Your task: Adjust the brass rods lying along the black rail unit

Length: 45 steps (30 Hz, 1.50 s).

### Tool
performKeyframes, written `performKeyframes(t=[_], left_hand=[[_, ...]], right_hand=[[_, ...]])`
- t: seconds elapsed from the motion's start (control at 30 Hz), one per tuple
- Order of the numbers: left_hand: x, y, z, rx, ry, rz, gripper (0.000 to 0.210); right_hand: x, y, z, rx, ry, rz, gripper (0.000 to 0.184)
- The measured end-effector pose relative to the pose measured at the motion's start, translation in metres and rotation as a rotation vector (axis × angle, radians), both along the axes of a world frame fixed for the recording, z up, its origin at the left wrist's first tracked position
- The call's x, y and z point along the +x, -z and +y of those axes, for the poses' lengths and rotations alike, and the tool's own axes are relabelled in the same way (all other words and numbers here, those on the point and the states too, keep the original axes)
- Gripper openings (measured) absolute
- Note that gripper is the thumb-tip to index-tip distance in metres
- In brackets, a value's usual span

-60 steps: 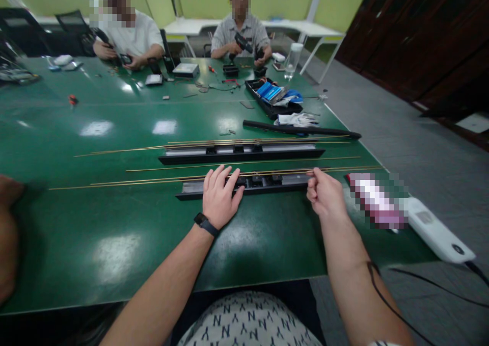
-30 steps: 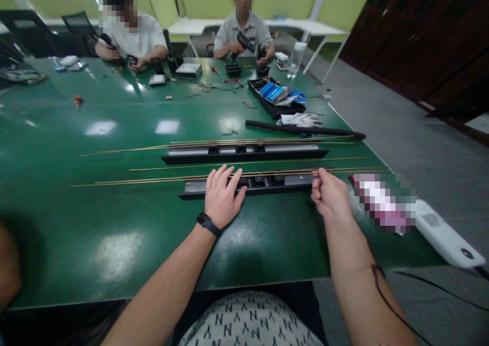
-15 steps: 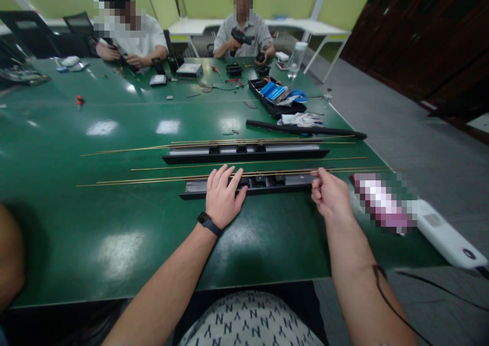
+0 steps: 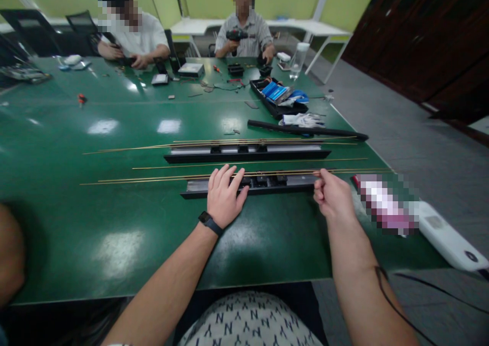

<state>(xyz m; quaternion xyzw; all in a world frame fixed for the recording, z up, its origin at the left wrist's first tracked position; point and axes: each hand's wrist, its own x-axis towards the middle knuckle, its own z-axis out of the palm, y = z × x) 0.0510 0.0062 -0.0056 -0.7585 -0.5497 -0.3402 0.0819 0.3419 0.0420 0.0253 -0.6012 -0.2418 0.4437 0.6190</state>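
Observation:
My left hand (image 4: 226, 195) lies with fingers apart over the near black-and-silver channel (image 4: 294, 182), covering part of it and of the thin brass-coloured rods (image 4: 160, 180) along its far edge. Small black blocks (image 4: 262, 180) sit inside the channel, right of that hand. At the channel's right end, my right hand (image 4: 331, 193) is closed in a pinch, fingertips against the rods' line; what lies between them is hidden. A single rod (image 4: 171, 166) lies farther back. Behind it rests a second channel (image 4: 244, 156), also with black blocks and rods along it.
Beyond are a long black strip (image 4: 305, 129), white gloves (image 4: 301, 120) and a black tray (image 4: 277, 110) with blue items. A white device (image 4: 445, 234) lies at right. Across the green table (image 4: 126, 254), one person holds a power drill (image 4: 236, 35); another handles a dark part.
My hands stay in nearly the same place on the channel. Across the table, the person's drill has swung to a more level angle. The view has shifted slightly.

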Motion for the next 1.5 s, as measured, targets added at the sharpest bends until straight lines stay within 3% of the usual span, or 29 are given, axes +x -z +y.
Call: performKeyframes(t=[0.33,0.7,1.23,1.5], left_hand=[[0.000,-0.001,0.000,0.029,-0.009,0.025,0.045],[0.000,0.002,0.000,0.000,-0.011,0.010,0.047],[0.000,0.000,-0.001,-0.002,-0.009,0.013,0.047],[0.000,-0.001,-0.001,-0.001,-0.010,0.011,0.046]], right_hand=[[0.004,0.001,0.001,-0.007,0.033,-0.026,0.027],[-0.004,0.002,-0.003,-0.028,-0.166,0.007,0.028],[0.005,0.001,0.001,-0.011,0.029,-0.013,0.024],[-0.006,0.002,-0.004,-0.017,-0.194,0.006,0.031]])
